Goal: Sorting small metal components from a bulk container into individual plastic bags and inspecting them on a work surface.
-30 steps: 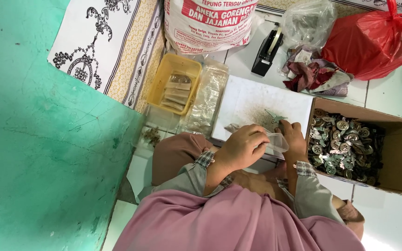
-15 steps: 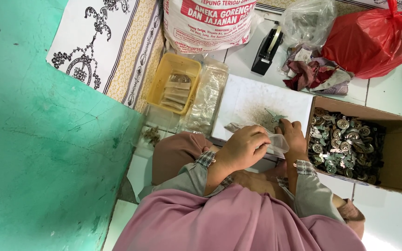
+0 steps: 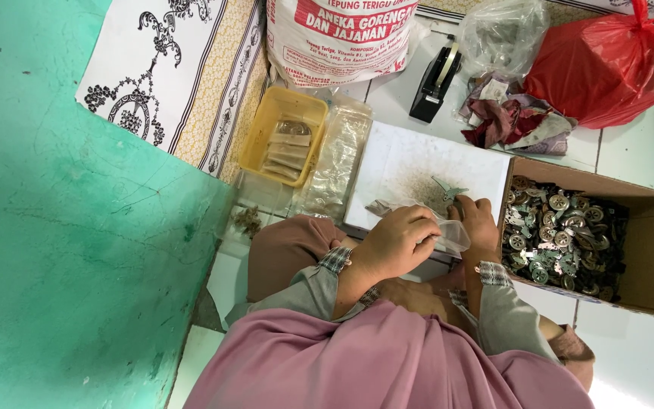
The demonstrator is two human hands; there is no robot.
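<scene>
My left hand (image 3: 397,244) and my right hand (image 3: 478,224) meet over my lap and both grip a small clear plastic bag (image 3: 452,235). The bag lies at the near edge of a white board (image 3: 410,159). A small greenish metal piece (image 3: 445,188) rests on the board just beyond my fingers. To the right of my right hand stands an open cardboard box (image 3: 649,250) filled with several small metal pieces (image 3: 562,235). What is inside the bag is hidden by my fingers.
A yellow tray (image 3: 270,113) with packed pieces and a stack of clear bags (image 3: 338,155) lie left of the board. Behind are a white sack (image 3: 338,34), a black tape dispenser (image 3: 434,79), cloth scraps (image 3: 516,121), a clear bag (image 3: 501,34) and a red bag (image 3: 603,60). A green wall (image 3: 77,227) rises at left.
</scene>
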